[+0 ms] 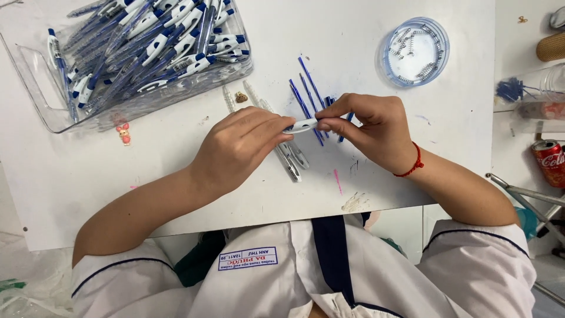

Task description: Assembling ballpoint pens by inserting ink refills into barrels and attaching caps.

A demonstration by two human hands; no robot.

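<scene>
We see a white rectangular name patch (pixel 248 258) with blue print on the shirt chest, and a red drink can (pixel 551 162) at right.

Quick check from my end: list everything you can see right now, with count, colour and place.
Pen part: one, white, held between both hands.
Refills: several, blue, on table behind hands.
Barrels: a few, clear and white, on table under hands.
Bin: one, clear, top left, full of blue-and-white pens.
Dish: one, round, clear blue, top right, holding springs.
Figurine: one, pink, by bin.
Can: one, red, right edge.
Table: one, white.
Left hand: on pen part.
Right hand: on pen part, red wrist cord.
</scene>
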